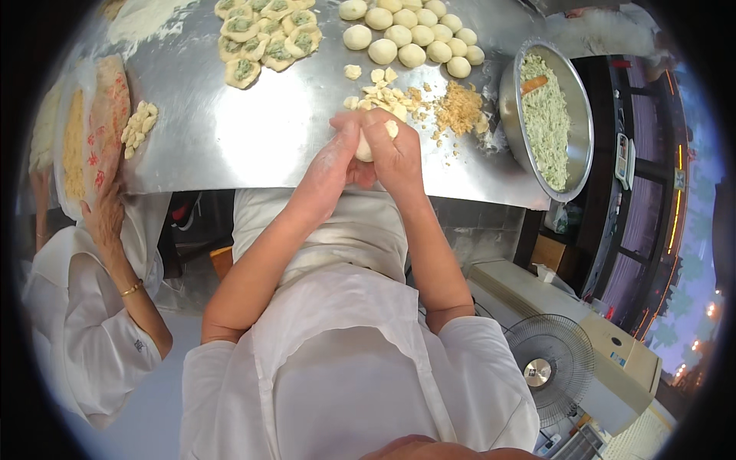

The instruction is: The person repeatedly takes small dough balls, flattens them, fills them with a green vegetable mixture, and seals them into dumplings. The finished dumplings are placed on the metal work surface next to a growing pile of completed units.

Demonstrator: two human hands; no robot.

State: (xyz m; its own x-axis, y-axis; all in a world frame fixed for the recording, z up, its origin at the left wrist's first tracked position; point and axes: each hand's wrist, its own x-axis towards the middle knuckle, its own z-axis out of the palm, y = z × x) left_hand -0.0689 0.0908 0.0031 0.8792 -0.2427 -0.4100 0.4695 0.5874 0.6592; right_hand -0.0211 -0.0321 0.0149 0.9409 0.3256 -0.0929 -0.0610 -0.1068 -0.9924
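Note:
My left hand [337,157] and my right hand [397,153] are closed together around a pale lump of dough [365,152] above the table's near edge. The dough shows between my thumbs, and a small bit of it pokes out by the right hand; the rest is hidden by my fingers. Flour whitens the left hand. Just beyond my hands lie small pale dough pieces [387,97], with a heap of golden crumbly mixture [460,109] to their right.
On the metal table [192,115] sit round dough balls [412,55] and flattened dough rounds topped with green filling [243,70]. A steel bowl [509,84] of chopped green filling with an orange-brown handle stands right. At left, a co-worker's hand [106,218] touches a red-printed plastic bag [107,123].

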